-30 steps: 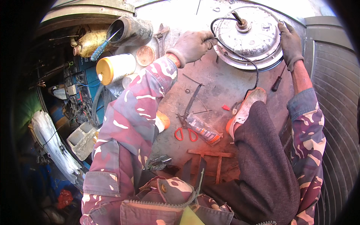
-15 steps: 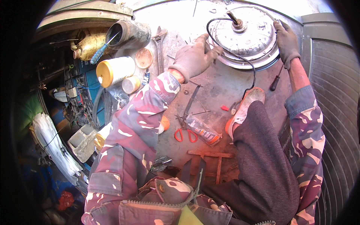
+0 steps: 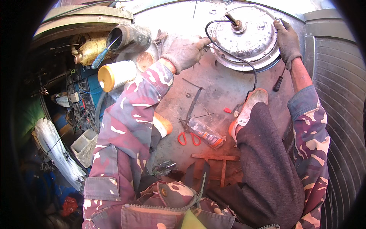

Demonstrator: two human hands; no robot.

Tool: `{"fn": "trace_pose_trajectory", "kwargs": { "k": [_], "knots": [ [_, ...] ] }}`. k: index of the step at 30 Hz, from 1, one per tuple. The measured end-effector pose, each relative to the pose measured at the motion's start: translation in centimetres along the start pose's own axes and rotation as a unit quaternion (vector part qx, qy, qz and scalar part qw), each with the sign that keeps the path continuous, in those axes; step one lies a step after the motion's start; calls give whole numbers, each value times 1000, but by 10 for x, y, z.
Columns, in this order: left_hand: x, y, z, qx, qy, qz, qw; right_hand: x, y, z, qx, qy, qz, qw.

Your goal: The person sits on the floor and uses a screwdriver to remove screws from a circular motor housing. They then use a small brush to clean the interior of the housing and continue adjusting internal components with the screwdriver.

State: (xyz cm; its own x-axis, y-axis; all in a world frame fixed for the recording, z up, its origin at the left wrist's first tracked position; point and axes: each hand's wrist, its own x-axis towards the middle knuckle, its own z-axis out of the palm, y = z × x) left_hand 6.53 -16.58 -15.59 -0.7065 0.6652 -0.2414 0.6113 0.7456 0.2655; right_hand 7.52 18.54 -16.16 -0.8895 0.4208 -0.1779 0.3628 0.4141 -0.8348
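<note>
On the far right, my right hand (image 3: 288, 41) touches a metal hub's (image 3: 248, 42) right edge; my left hand (image 3: 187, 52) nears its left. I can't tell either grip.

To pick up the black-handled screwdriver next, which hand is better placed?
Probably the right hand: it is at the right edge of the round metal hub, close to the screwdriver. The left hand is by the black cable, left of the hub.
</note>
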Motion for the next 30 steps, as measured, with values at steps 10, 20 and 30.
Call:
{"fn": "trace_pose_trajectory", "kwargs": {
  "k": [10, 20, 30],
  "knots": [
    [-13, 16, -21, -178, 48, -190, 964, 1, 1, -2, -9, -4, -4, 1000],
    [1, 19, -19, -452, -46, -271, 848, 5, 9, 2, -5, 15, -12, 1000],
    [3, 11, -3, -414, 17, -135, 900, 5, 8, 2, -12, 16, -17, 1000]
  ]
}}
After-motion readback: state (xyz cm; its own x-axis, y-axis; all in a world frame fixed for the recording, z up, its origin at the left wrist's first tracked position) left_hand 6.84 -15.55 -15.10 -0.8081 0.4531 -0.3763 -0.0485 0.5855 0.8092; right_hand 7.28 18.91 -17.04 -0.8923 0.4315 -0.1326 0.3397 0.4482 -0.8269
